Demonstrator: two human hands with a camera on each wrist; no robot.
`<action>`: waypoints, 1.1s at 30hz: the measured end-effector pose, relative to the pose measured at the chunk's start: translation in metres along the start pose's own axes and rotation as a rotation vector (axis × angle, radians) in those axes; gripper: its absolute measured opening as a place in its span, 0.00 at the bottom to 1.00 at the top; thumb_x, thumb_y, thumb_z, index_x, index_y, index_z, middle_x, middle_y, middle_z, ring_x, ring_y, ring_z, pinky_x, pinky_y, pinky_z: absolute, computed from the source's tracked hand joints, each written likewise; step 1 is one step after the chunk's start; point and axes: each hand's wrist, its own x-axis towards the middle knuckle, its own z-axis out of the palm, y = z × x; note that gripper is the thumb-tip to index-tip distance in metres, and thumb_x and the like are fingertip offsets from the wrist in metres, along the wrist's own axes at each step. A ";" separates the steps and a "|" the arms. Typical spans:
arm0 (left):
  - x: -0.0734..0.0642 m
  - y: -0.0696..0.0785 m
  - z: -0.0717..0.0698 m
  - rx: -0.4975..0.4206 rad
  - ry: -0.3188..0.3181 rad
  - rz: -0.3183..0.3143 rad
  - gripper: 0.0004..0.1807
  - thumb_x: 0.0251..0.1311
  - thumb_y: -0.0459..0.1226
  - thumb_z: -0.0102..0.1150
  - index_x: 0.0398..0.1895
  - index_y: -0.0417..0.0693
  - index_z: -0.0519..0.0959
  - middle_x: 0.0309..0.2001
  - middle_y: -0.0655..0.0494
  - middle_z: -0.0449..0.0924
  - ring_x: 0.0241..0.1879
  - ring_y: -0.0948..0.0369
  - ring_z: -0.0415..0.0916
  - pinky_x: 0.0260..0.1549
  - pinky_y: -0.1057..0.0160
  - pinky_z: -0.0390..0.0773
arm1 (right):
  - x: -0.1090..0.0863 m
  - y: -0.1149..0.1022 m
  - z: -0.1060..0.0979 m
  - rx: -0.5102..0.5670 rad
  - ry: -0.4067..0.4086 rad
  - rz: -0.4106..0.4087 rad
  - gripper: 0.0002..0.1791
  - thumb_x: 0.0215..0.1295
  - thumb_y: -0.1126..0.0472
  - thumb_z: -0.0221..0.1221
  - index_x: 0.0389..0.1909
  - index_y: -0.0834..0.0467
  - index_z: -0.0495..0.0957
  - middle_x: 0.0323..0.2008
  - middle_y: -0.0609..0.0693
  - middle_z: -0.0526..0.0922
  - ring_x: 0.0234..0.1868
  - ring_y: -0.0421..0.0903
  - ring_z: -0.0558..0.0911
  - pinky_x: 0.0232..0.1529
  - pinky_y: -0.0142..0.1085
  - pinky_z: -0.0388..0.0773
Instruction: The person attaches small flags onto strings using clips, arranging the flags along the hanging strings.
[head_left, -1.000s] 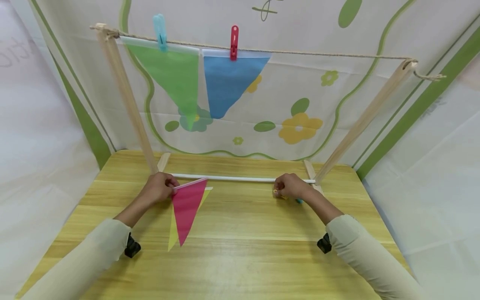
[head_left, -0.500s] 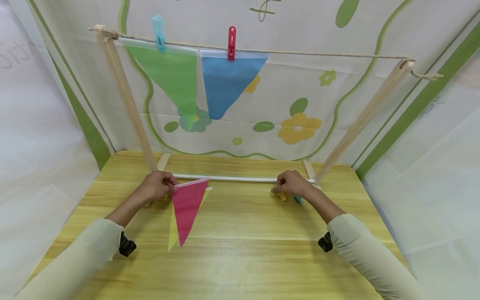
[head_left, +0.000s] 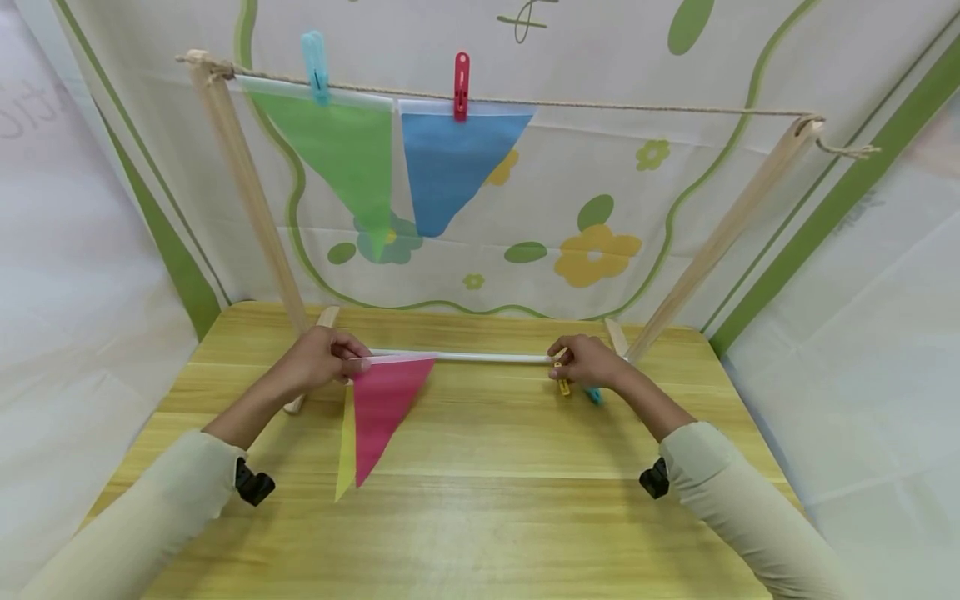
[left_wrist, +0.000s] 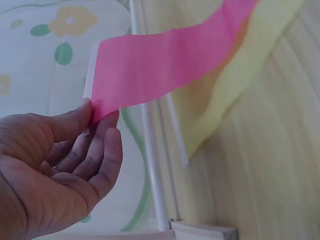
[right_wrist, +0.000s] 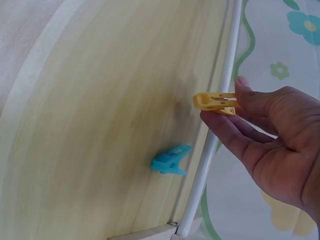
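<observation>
My left hand pinches a pink triangular flag by a corner of its white top edge, lifted off the table. Beneath it a yellow flag lies on the table, partly covered. Between the thumb and fingers of my right hand is a yellow clothespin, held above the table. A teal clothespin lies on the wood below that hand. On the twine hang a green flag under a light blue clothespin and a blue flag under a red clothespin.
Two wooden posts carry the twine on either side. A white rod joins them low down, just above the wooden table. Behind stands a white cloth wall printed with flowers and leaves.
The left hand has raised the pink flag a little and moved it right, apart from the yellow flag. The right hand has lifted the yellow clothespin off the table.
</observation>
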 end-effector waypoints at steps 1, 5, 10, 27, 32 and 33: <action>0.000 0.002 0.000 -0.015 -0.001 0.003 0.12 0.78 0.32 0.70 0.54 0.30 0.88 0.41 0.45 0.91 0.39 0.60 0.89 0.41 0.58 0.95 | -0.001 0.001 -0.001 0.007 -0.004 -0.003 0.20 0.82 0.59 0.68 0.65 0.69 0.84 0.54 0.63 0.92 0.53 0.58 0.92 0.55 0.50 0.92; 0.001 0.011 0.002 -0.037 0.019 -0.001 0.12 0.78 0.32 0.71 0.56 0.31 0.89 0.42 0.44 0.93 0.38 0.61 0.91 0.43 0.58 0.95 | -0.002 0.004 -0.006 0.022 -0.027 -0.025 0.23 0.84 0.60 0.66 0.67 0.73 0.83 0.58 0.68 0.91 0.54 0.60 0.93 0.57 0.50 0.93; 0.003 0.019 0.007 -0.015 0.074 0.013 0.12 0.77 0.32 0.71 0.56 0.32 0.90 0.42 0.42 0.94 0.37 0.59 0.93 0.40 0.62 0.94 | -0.005 0.008 -0.009 0.077 -0.053 -0.025 0.21 0.87 0.60 0.62 0.67 0.74 0.83 0.60 0.69 0.91 0.49 0.58 0.95 0.55 0.51 0.94; 0.012 0.063 0.012 -0.131 0.080 0.026 0.14 0.78 0.35 0.72 0.57 0.34 0.90 0.45 0.41 0.95 0.40 0.53 0.95 0.41 0.61 0.95 | -0.010 0.003 -0.022 0.239 -0.001 0.011 0.23 0.85 0.60 0.65 0.69 0.73 0.80 0.57 0.66 0.89 0.54 0.57 0.92 0.61 0.58 0.92; 0.016 0.077 0.012 -0.158 0.086 0.051 0.13 0.77 0.33 0.72 0.57 0.33 0.90 0.45 0.40 0.95 0.39 0.53 0.95 0.40 0.61 0.96 | -0.012 0.002 -0.031 0.197 0.015 -0.008 0.24 0.84 0.56 0.67 0.69 0.70 0.81 0.57 0.63 0.89 0.57 0.56 0.89 0.61 0.52 0.91; 0.016 0.080 0.012 -0.160 0.088 0.056 0.13 0.77 0.33 0.72 0.57 0.33 0.90 0.45 0.40 0.95 0.39 0.53 0.95 0.40 0.61 0.96 | -0.012 0.001 -0.032 0.185 0.022 -0.010 0.24 0.84 0.56 0.67 0.69 0.69 0.82 0.57 0.63 0.89 0.57 0.55 0.89 0.60 0.50 0.90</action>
